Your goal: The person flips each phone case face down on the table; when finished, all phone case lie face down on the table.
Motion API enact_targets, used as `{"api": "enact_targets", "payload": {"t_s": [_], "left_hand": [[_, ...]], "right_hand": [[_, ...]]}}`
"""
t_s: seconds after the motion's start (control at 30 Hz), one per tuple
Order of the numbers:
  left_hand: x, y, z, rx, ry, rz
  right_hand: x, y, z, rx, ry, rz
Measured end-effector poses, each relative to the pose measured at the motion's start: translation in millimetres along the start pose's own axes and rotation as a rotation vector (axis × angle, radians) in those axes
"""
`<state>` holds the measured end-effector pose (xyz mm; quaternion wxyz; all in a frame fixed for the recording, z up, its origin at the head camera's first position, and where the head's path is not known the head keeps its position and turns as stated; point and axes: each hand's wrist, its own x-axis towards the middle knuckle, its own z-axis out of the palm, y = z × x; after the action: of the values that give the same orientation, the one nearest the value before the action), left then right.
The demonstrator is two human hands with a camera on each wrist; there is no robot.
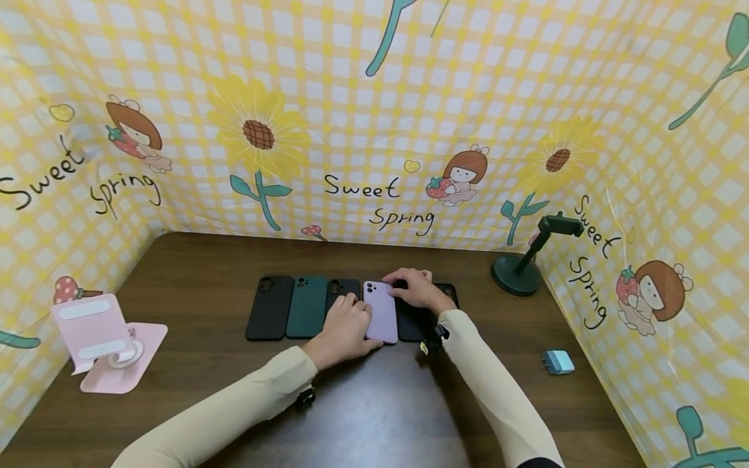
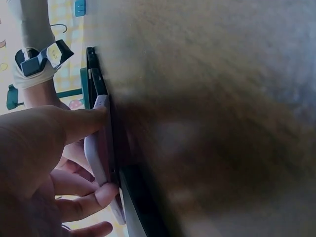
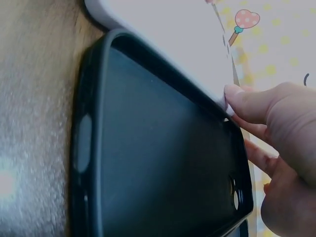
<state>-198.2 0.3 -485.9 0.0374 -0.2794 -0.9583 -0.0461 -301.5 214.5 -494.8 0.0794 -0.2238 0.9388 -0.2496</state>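
The left hand [image 1: 345,328] had its fingers curled around the lilac phone case [image 1: 381,312], thumb [image 2: 81,121] pressed to one long edge and fingertips [image 2: 101,195] hooked under the other, as the left wrist view showed. The right hand [image 1: 417,288] gripped the same case at its top end near the camera cutout; in the right wrist view a fingertip [image 3: 242,101] pinched the pale edge, the other fingers blurred and partly cut off by the frame. The case lay in a row of 5 on the brown table [image 1: 374,416], tilted slightly off the surface in the wrist views, though how far could not be told. To its left sat a black case [image 1: 270,307], a dark green case [image 1: 307,305] and another dark case [image 1: 342,287] mostly hidden beneath the left hand. To its right lay a black case [image 1: 414,324], open side up, its far end covered by the right hand. Further out stood a pink phone stand [image 1: 102,341] at the left, a dark green holder [image 1: 523,263] at the right rear, and a small blue charger plug [image 1: 558,362] near the right wall.
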Motion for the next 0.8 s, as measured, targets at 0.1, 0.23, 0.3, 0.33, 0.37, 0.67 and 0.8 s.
{"api": "enact_targets", "payload": {"t_s": [0.1, 0.23, 0.3, 0.33, 0.37, 0.67, 0.8], "left_hand": [[0.4, 1.5, 0.6, 0.001, -0.022, -0.001], [0.6, 3.0, 2.0, 0.032, -0.045, -0.006], [1.6, 3.4, 2.0, 0.043, -0.048, -0.017], [2.3, 3.8, 1.2, 0.046, -0.053, -0.024], [3.1, 3.8, 0.8, 0.047, -0.055, -0.030], [1.5, 3.2, -0.6, 0.066, -0.080, -0.056], [3.2, -0.2, -2.3, 0.059, -0.086, -0.054]], "right_hand": [[1.5, 0.4, 1.7, 0.001, 0.002, 0.014], [2.3, 0.5, 3.2, 0.010, 0.002, 0.042], [2.6, 0.5, 3.7, 0.014, 0.012, 0.050], [2.8, 0.5, 3.9, 0.020, 0.016, 0.052], [3.0, 0.5, 4.0, 0.023, 0.021, 0.054], [3.3, -0.8, 6.8, 0.030, 0.037, 0.060], [1.9, -0.3, 4.4, 0.021, 0.034, 0.049]]}}
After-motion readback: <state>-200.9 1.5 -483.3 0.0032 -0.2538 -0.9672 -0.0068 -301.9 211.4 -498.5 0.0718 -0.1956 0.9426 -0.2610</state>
